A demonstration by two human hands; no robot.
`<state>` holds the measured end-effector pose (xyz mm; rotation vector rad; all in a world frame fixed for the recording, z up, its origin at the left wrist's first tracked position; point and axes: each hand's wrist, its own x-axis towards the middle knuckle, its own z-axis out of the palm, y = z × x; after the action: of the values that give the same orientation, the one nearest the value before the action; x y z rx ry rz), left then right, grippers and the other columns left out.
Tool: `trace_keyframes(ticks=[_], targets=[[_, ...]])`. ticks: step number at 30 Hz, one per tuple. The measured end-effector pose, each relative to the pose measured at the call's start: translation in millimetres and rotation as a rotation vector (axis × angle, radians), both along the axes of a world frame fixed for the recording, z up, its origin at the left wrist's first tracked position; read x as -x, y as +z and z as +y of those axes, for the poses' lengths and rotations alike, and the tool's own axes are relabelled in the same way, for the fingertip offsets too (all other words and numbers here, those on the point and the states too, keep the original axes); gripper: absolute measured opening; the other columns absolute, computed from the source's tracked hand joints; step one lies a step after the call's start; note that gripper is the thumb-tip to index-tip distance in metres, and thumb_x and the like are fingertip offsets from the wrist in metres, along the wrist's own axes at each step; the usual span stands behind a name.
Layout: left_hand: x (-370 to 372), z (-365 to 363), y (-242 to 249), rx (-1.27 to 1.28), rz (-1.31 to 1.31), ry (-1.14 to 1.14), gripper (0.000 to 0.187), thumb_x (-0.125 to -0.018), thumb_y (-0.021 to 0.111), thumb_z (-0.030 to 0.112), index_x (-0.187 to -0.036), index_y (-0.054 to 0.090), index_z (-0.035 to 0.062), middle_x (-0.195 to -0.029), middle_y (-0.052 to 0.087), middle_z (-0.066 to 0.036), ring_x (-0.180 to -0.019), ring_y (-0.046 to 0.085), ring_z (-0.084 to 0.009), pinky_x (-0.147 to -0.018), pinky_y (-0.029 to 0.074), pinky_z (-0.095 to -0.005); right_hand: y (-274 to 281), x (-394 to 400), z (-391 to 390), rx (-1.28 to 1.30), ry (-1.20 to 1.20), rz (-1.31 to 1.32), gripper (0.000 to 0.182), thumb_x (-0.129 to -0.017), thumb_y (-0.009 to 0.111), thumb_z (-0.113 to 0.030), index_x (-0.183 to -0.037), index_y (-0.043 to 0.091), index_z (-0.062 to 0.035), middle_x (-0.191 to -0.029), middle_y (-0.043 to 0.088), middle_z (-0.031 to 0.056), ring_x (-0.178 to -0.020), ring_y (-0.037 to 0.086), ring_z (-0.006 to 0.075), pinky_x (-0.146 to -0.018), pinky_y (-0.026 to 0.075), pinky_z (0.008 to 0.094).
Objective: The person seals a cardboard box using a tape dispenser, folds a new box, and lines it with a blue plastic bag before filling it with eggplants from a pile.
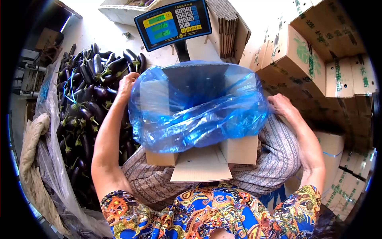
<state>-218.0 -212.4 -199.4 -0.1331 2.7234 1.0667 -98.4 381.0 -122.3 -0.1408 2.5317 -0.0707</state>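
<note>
A blue plastic bag [191,129] is draped over the upper rim of an open cardboard box [201,167] between my knees. Its film hangs over the sides and sags across the opening, while one flap of the box sticks out toward me. At the bag's left edge, my left hand [128,84] is closed on the film, fingertips partly hidden. On the opposite side my right hand [281,104] pinches the bag's right edge, with the fingers bent inward. The inside of the box is dark, and I cannot make out its bottom.
Behind the box stands a digital scale display [173,24] with lit green readouts. A large heap of eggplants [89,107] lies on the left, edged by clear plastic sheeting [53,159]. Printed cartons [294,59] are stacked on the right. Folded cardboard [227,34] leans at the back.
</note>
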Motion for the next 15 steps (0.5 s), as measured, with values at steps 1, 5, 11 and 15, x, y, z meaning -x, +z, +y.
trace_keyframes(ticks=[1, 5, 11, 15], targets=[[-1.3, -13.4, -4.1, 0.025, -0.010, 0.071, 0.042, -0.081, 0.072, 0.022, -0.119, 0.067, 0.0041, -0.094, 0.074, -0.017, -0.088, 0.071, -0.0217, -0.079, 0.054, -0.0336, 0.8, -2.4, 13.9, -0.072, 0.020, 0.024, 0.021, -0.087, 0.062, -0.023, -0.101, 0.068, -0.0097, -0.094, 0.070, 0.0184, -0.093, 0.067, 0.0400, -0.079, 0.053, 0.0500], [-18.4, -74.7, 29.3, 0.157, 0.150, 0.134, 0.032, -0.081, 0.070, 0.019, -0.108, 0.071, 0.0023, -0.088, 0.074, -0.012, -0.077, 0.069, -0.0179, -0.072, 0.054, -0.0315, 56.4, -14.9, 6.4, -0.100, 0.057, 0.376, 0.015, -0.088, 0.063, -0.014, -0.100, 0.065, -0.0065, -0.098, 0.065, 0.0154, -0.090, 0.067, 0.0378, -0.079, 0.054, 0.0488], [-88.4, 51.1, 151.2, -0.229, 0.305, -0.010, 0.016, -0.094, 0.062, 0.008, -0.106, 0.069, 0.0011, -0.087, 0.070, -0.008, -0.076, 0.065, -0.0142, -0.071, 0.054, -0.0272, 115.4, -15.1, -98.4, 0.294, 0.231, 0.565, 0.025, -0.087, 0.070, -0.018, -0.108, 0.063, -0.0075, -0.098, 0.064, 0.0131, -0.090, 0.067, 0.0326, -0.080, 0.056, 0.0423], [-134.2, 114.6, 163.5, -0.115, 0.157, -0.626, 0.024, -0.092, 0.066, 0.011, -0.114, 0.067, 0.0009, -0.103, 0.068, -0.015, -0.091, 0.068, -0.0240, -0.081, 0.055, -0.0349, 92.5, -31.8, -126.4, 0.539, 0.383, 0.395, 0.048, -0.078, 0.078, -0.018, -0.121, 0.060, -0.0093, -0.106, 0.062, 0.0173, -0.095, 0.065, 0.0368, -0.081, 0.055, 0.0443]])
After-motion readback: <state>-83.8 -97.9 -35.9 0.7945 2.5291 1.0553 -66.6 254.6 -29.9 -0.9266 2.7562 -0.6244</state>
